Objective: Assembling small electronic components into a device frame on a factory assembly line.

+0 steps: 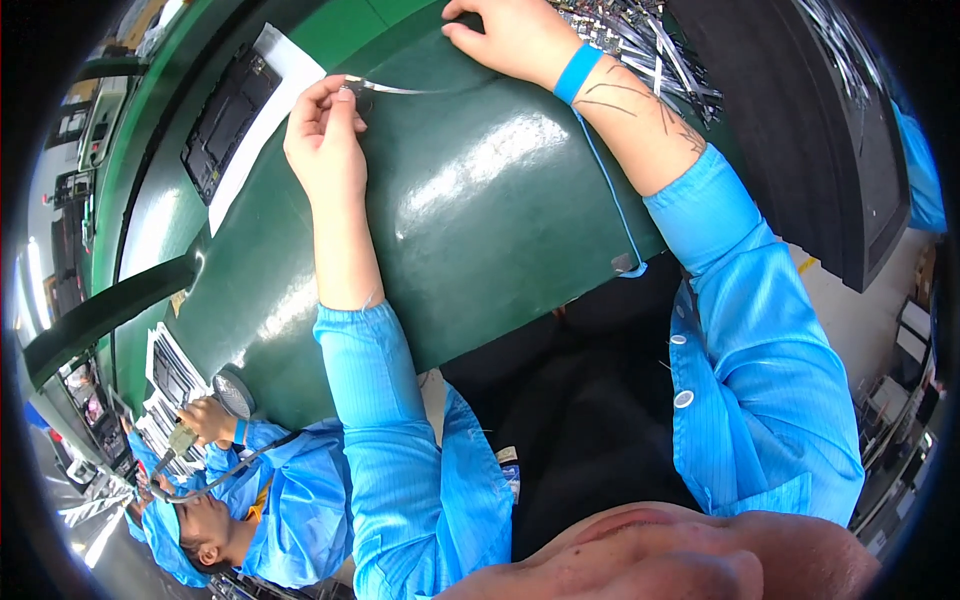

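Observation:
My left hand point(328, 140) is closed in a pinch above the green table. Between its fingertips is one end of a thin, pale flat ribbon cable point(395, 90) with a small connector. The cable's free end points right, toward my other hand. My right hand point(525, 38) is at the top edge of the view, thumb and forefinger apart, with nothing visible between them; part of it is cut off. Next to it lies a heap of similar ribbon cables point(655, 60). A blue wrist strap point(578, 73) circles my right wrist.
The strap's blue cord point(612, 185) runs down to the front edge of the green table point(480, 230). A black flat part point(232, 120) lies on white paper at the left. A black bin point(800, 130) stands at the right. At lower left, a co-worker in blue point(300, 500) handles something.

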### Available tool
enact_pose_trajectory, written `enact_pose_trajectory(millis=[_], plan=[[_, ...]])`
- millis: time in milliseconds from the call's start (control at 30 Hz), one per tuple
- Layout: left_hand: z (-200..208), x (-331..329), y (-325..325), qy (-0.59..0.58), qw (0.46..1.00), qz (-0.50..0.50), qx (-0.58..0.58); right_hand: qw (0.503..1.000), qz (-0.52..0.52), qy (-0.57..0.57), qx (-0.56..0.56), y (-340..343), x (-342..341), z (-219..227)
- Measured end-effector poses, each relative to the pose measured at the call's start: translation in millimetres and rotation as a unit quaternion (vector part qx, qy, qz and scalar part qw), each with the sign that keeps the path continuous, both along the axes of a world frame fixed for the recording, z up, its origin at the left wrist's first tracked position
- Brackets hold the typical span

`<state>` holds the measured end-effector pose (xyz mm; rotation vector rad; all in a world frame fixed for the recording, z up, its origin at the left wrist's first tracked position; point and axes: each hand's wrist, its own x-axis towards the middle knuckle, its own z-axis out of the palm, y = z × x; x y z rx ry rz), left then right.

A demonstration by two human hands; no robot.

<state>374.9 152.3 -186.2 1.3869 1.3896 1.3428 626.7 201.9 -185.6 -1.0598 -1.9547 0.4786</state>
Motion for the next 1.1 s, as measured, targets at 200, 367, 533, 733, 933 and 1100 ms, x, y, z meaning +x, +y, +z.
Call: enact_pose_trajectory(millis=[200,367,533,733,933,1100], plan=[[1,-1,-1,-0.008,1.0,-0.013,-0.019,0.979,-0.136,-0.145,-0.048,-5,-5,-4],[5,3,-3,0.058,0.997,-0.021,-0.043,0.969,-0.138,-0.197,-0.055,-2,-5,-9],[5,3,-4,0.076,0.995,-0.029,-0.052,0.967,-0.12,-0.212,-0.076,-3,-4,-3],[3,2,-2,0.043,0.999,-0.018,-0.019,0.977,-0.074,-0.189,-0.067,-3,-4,-7],[5,-2,-3,0.009,1.0,0.009,-0.001,0.98,-0.041,-0.186,-0.056,-13,-11,12],[2,-3,1,-0.033,0.999,0.021,0.002,0.988,-0.022,-0.152,0.013,-8,-9,2]])
